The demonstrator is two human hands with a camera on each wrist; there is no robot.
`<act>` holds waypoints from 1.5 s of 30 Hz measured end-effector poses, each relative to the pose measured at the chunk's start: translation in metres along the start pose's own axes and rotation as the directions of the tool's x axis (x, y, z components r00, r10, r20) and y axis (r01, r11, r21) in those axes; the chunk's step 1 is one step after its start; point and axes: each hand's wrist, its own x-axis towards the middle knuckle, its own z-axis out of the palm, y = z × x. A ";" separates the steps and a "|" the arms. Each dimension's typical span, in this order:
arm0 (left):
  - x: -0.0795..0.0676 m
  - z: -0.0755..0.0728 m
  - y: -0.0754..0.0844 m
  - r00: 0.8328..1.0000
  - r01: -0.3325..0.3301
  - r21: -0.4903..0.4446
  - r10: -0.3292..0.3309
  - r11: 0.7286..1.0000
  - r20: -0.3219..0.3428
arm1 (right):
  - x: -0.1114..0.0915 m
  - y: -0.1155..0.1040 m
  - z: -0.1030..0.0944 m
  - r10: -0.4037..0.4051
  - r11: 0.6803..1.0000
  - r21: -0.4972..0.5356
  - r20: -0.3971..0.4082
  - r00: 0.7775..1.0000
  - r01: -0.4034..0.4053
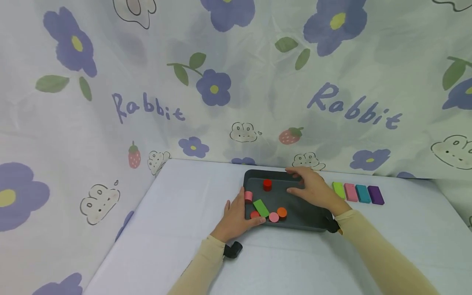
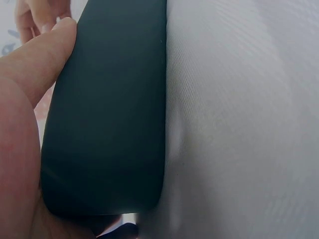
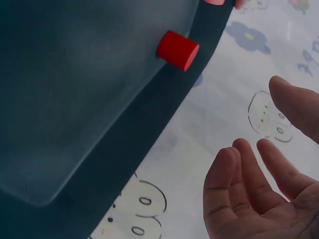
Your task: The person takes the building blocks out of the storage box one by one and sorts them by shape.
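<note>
My left hand (image 1: 234, 218) holds the dark grey tray (image 1: 304, 219) at its near left corner, thumb along the front rim and fingers along the left side. My right hand (image 1: 313, 188) hovers over the tray's far right part, fingers spread and slightly bent with nothing between them. In the tray, a red cylinder (image 1: 267, 185) stands near the back wall and a pink cylinder (image 1: 248, 197) by the left wall. Toward the front left are a green rectangular block (image 1: 261, 208), a red round piece (image 1: 254, 214), a pink round piece (image 1: 273, 217) and an orange cylinder (image 1: 282, 212).
Right of the tray, a row of flat blocks lies on the white table (image 1: 177, 205): lime green (image 1: 338, 190), pink (image 1: 350, 192), teal (image 1: 363, 194) and purple (image 1: 376, 195). A flowered curtain (image 1: 258, 98) hangs along the back edge.
</note>
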 end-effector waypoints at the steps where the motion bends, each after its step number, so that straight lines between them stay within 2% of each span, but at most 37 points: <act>1: 0.000 0.000 0.000 1.000 0.003 0.003 -0.003 1.000 0.001 | 0.002 0.000 0.002 -0.009 1.000 0.005 0.007 1.000 0.009; 12: 0.001 0.000 -0.001 1.000 -0.012 0.017 0.012 1.000 -0.005 | 0.021 0.001 0.022 -0.070 0.996 0.058 0.082 0.994 0.065; 19: 0.001 -0.001 0.000 1.000 -0.018 0.023 0.018 1.000 -0.006 | 0.028 -0.004 0.033 -0.082 0.995 0.070 0.181 0.980 0.070; 25: 0.001 -0.001 -0.001 1.000 -0.022 0.027 0.022 0.999 -0.008 | 0.036 -0.006 0.039 -0.051 0.998 0.040 0.291 0.955 0.041; 32: 0.000 -0.001 0.000 1.000 -0.016 0.012 0.016 1.000 -0.004 | 0.040 -0.010 0.046 -0.005 1.000 -0.014 0.400 0.917 0.012; 40: 0.000 0.000 -0.001 1.000 -0.023 0.012 0.024 1.000 -0.011 | 0.044 -0.015 0.057 0.029 0.999 -0.053 0.486 0.874 -0.004; 45: 0.000 0.000 -0.002 0.999 -0.032 0.019 0.032 0.999 -0.014 | 0.045 -0.019 0.061 0.035 0.998 -0.060 0.513 0.857 -0.005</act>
